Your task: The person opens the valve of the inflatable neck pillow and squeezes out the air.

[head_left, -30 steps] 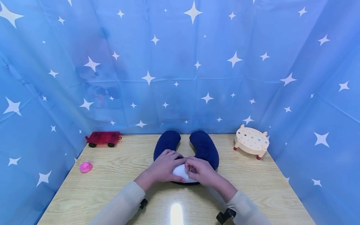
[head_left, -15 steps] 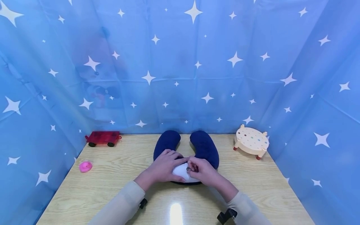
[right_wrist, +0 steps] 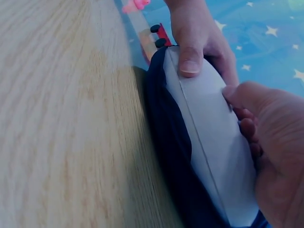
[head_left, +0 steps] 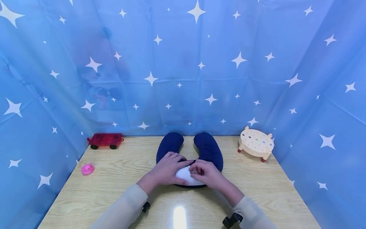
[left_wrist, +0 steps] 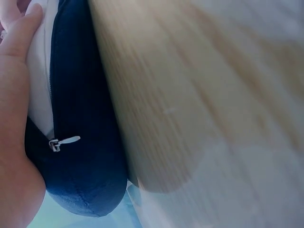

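A navy U-shaped neck pillow lies on the table with its cover unzipped along the curve, baring the white inner cushion. My left hand grips the pillow's left side, thumb on the white part and fingers over the top. Above the white cushion, my right hand pinches a small metallic piece between thumb and fingers; its kind cannot be told. In the left wrist view a zipper pull hangs at one end of the opening, below my left thumb.
A red toy wagon stands at the back left, with a pink rubber toy nearer the front. At the back right, a cream dotted toy table rests on short legs. A blue starry curtain encloses the back and sides.
My right hand has shifted slightly to the right and opened its fingers a little, so the small metallic piece shows more. My left hand and the pillow stay in place.
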{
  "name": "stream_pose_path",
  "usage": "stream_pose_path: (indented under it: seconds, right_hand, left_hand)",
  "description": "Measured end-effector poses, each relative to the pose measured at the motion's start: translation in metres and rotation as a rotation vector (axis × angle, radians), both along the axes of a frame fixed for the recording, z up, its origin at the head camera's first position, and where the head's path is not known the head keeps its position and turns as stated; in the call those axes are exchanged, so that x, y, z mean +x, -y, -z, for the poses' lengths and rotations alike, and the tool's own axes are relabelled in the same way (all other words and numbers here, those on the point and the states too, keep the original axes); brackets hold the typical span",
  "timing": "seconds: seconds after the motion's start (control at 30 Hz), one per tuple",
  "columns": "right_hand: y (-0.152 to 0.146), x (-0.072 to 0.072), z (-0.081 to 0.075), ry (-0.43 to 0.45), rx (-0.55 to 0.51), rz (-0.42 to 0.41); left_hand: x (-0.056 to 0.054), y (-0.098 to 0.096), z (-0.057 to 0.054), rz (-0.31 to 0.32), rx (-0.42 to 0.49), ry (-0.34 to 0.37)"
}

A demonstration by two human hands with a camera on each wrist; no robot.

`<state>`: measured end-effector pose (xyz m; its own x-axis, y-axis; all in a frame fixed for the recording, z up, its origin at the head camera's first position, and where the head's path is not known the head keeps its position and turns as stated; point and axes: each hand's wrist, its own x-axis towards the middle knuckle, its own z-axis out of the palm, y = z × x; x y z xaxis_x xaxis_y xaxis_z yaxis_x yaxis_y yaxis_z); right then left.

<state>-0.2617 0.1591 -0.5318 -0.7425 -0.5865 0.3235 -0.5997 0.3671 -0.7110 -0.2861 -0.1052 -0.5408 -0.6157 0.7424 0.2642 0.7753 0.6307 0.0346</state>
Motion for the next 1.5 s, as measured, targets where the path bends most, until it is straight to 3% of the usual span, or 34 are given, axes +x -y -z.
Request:
stream_pose_path:
  seconds: [0.57, 1.0, 1.5]
  right_hand:
    - [0.001, 0.002, 0.007, -0.105, -0.046, 0.054]
    - [0.002, 0.003, 0.008, -0.048, -0.025, 0.082]
    - [0.002, 0.001, 0.012, -0.074, -0.024, 0.074]
  left_hand:
    - [0.001, -0.001, 0.000, -0.011, -0.020, 0.018]
    - [0.001, -0.001, -0.002, -0.025, -0.029, 0.043]
    - [0.001, -0.002, 0.000, -0.019, -0.027, 0.023]
